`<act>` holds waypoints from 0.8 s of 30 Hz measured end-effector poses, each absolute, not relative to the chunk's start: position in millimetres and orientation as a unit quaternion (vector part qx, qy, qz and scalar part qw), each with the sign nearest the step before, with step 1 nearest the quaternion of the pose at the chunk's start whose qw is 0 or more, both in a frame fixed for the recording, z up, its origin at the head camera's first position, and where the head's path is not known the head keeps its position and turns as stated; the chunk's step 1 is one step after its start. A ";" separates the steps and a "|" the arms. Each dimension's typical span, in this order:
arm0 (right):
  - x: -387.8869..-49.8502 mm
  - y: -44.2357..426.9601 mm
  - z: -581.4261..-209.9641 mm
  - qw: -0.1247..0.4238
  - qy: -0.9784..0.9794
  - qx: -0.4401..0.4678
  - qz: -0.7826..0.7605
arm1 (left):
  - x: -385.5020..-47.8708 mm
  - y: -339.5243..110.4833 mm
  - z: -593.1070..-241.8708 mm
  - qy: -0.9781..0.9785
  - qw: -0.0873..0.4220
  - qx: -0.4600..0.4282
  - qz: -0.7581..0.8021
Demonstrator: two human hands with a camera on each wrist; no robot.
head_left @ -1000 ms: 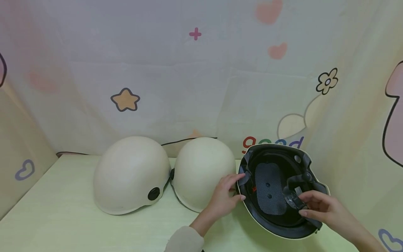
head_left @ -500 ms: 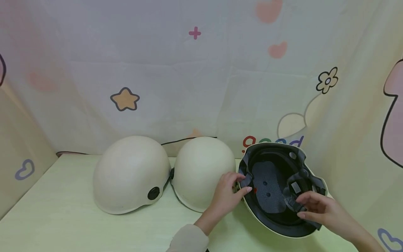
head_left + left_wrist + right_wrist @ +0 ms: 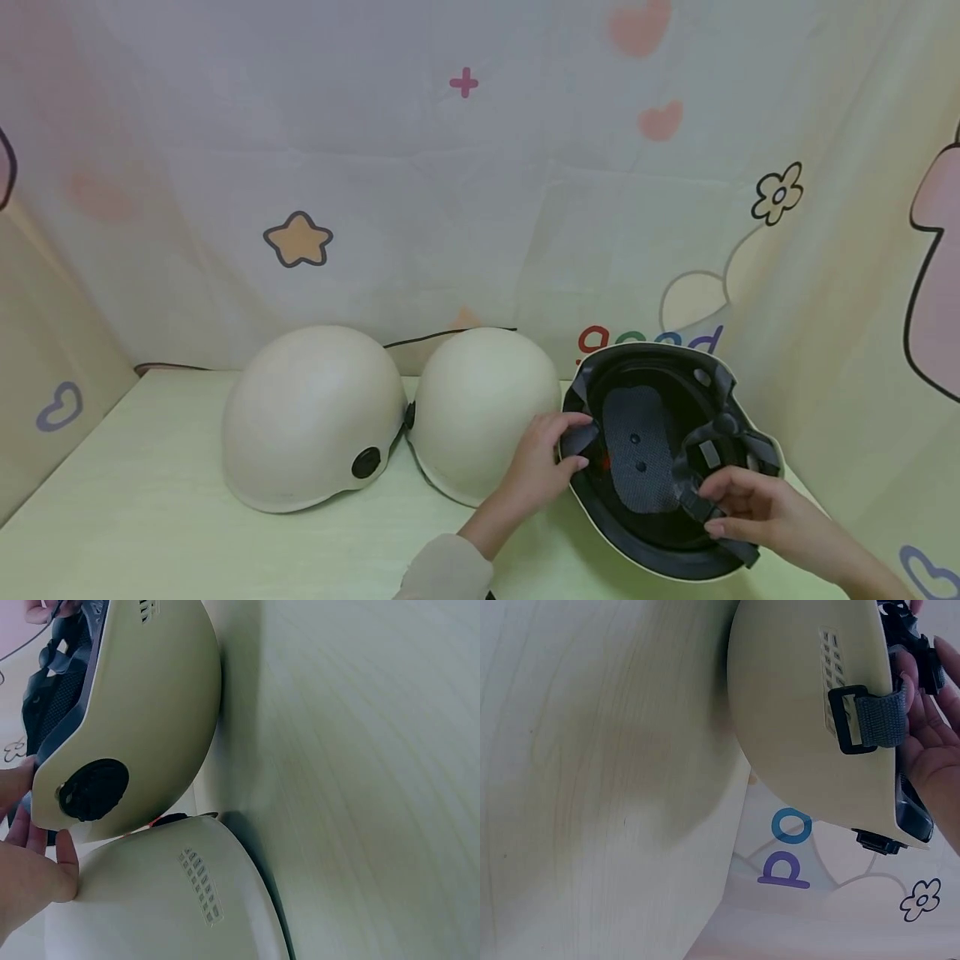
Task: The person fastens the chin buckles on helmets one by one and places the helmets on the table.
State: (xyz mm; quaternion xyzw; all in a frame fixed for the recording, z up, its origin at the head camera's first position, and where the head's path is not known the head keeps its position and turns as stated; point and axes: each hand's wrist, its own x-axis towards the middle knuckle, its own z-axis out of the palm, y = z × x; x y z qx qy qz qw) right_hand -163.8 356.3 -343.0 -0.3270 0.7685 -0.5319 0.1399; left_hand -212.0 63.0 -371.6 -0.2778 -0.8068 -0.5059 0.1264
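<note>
An upturned cream helmet rests on the table at the right, its black padded inside facing the head camera. My left hand grips its left rim, thumb and fingers on either side. In the left wrist view, that hand is by the rim near a round black disc. Inside the helmet's right side, my right hand pinches the dark chin strap at its buckle. The right wrist view shows a grey webbing strap with a black ring outside the shell, beside the right hand.
Two more cream helmets stand dome up: one at the left, another in the middle, close against the left hand. A printed curtain hangs behind the light wooden table; a thin black cord runs along its back edge.
The helmet has tipped back and forth a little; its near rim now sits slightly lower. My right hand has shifted slightly left and down with the strap. The other two helmets stay put.
</note>
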 end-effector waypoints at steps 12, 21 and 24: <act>-161.3 352.3 -344.9 0.125 0.765 -0.340 -0.533 | -209.6 57.4 -371.4 -0.820 0.132 -0.286 -0.478; -160.4 353.9 -343.6 0.129 0.774 -0.323 -0.529 | -212.2 52.5 -373.8 -0.814 0.132 -0.273 -0.496; -160.4 354.0 -343.7 0.129 0.772 -0.325 -0.530 | -212.8 51.5 -374.6 -0.816 0.133 -0.270 -0.494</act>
